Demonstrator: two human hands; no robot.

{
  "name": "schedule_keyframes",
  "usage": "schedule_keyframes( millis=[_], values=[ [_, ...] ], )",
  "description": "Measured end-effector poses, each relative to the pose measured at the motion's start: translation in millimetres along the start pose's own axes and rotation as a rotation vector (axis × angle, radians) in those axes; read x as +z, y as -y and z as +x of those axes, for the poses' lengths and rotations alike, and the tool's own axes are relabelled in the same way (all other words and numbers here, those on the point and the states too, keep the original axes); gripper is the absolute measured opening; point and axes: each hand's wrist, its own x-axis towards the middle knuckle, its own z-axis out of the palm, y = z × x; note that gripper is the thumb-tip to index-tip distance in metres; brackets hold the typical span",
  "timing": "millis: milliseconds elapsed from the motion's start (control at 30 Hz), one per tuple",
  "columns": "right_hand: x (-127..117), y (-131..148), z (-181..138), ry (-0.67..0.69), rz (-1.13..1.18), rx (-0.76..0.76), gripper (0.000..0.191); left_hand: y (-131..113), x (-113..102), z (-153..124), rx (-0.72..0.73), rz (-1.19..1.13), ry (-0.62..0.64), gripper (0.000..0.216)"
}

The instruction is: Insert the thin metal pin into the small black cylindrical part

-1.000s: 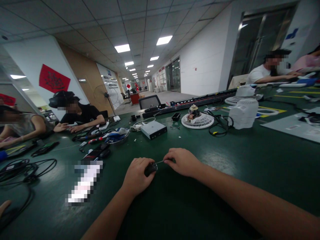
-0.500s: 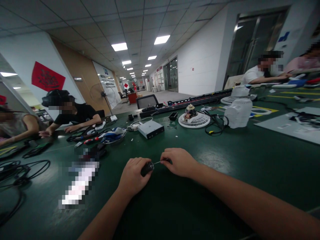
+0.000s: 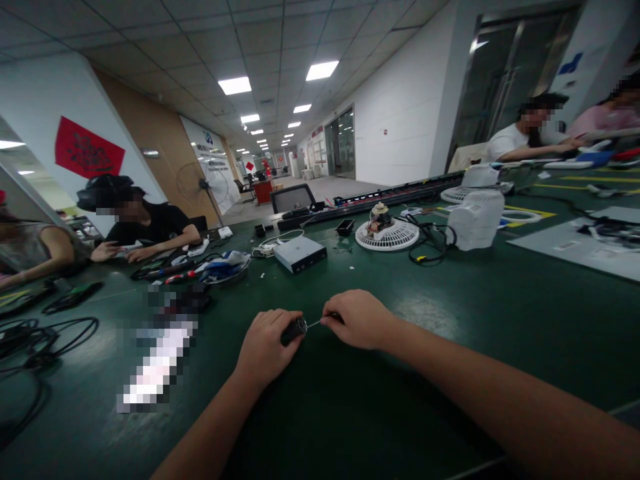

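My left hand (image 3: pixel 264 343) is closed around a small dark cylinder (image 3: pixel 296 329), its round end turned to the right. What kind of part it is, I cannot make out. My right hand (image 3: pixel 359 320) grips a small screwdriver (image 3: pixel 313 324) by its dark handle, mostly hidden in the fingers. The thin metal shaft points left, and its tip meets the cylinder's end face. Both hands are low over the green table (image 3: pixel 345 413).
Beyond my hands lie a grey disc drive (image 3: pixel 300 255), a black tray (image 3: pixel 345 227), a white fan grille with a motor (image 3: pixel 387 235) and a white plastic housing (image 3: pixel 477 220). Cables (image 3: pixel 55 340) and a pixelated bright area (image 3: pixel 160 367) are left. People sit on both sides.
My hands hold nearly the same pose, with the shaft still at the cylinder. The view has shifted slightly. At the left, a co-worker's hands have come closer together around a pale object.
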Motion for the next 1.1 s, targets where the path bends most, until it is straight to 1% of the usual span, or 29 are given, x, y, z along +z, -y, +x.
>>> schedule_keyframes(
  millis=[67,133,300,400,533,700,800,967,1100],
  values=[
    [0,2,0,0.023,-0.013,0.024,0.027,1,0,0,-0.007,-0.005,-0.003,0.033],
    [1,3,1,0.018,-0.016,0.026,0.032,2,1,0,-0.014,-0.01,0.0,0.033],
    [7,1,3,-0.041,0.023,0.017,0.03,4,2,0,-0.03,-0.017,0.004,0.034],
    [9,-3,3,-0.111,0.042,-0.062,0.022,4,2,0,-0.031,-0.007,0.013,0.033],
    [9,-6,5,-0.19,0.009,-0.174,0.015,2,2,1,-0.026,0.009,0.01,0.033],
    [9,-7,5,-0.284,-0.011,-0.233,0.013,-1,2,2,-0.045,0.014,-0.036,0.03],
    [7,-8,4,-0.32,-0.015,-0.232,0.012,-1,1,2,-0.056,0.02,-0.035,0.029],
    [4,-11,4,-0.331,0.006,-0.196,0.011,1,1,1,-0.09,-0.003,-0.01,0.031],
    [7,-11,5,-0.304,0.043,-0.185,0.012,1,1,0,-0.043,-0.045,0.026,0.034]
  ],
)
